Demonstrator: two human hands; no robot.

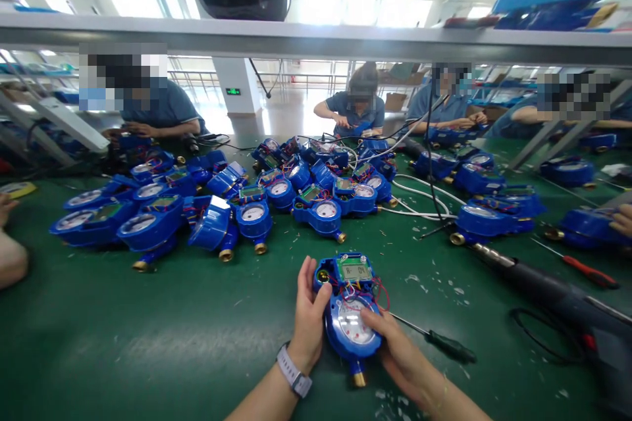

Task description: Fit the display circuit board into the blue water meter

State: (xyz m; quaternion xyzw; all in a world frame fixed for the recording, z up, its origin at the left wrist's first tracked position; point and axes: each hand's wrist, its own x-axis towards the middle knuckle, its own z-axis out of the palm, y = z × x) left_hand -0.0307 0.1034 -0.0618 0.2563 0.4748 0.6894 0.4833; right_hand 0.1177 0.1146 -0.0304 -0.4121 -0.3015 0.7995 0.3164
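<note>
Between my two hands is a blue water meter (340,335) with its upper housing uncovered, so a green circuit board with a small display (356,270) and thin red and white wires show. My left hand (310,316) grips its left side, thumb on the casing edge. On the right side my right hand (395,348) holds it, thumb resting on the clear round dial (356,319). A brass threaded end (359,378) points toward me. Just right of the meter lies a screwdriver with a dark green handle (450,346), its shaft tip hidden behind my hand.
Many similar blue meters (254,214) crowd the green table (197,342) farther back. At right lie a heat gun (548,302), a red-handled screwdriver (587,271) and white cables (424,200). Several people sit opposite. A shelf (316,39) crosses above; another person's arm (10,256) is at left.
</note>
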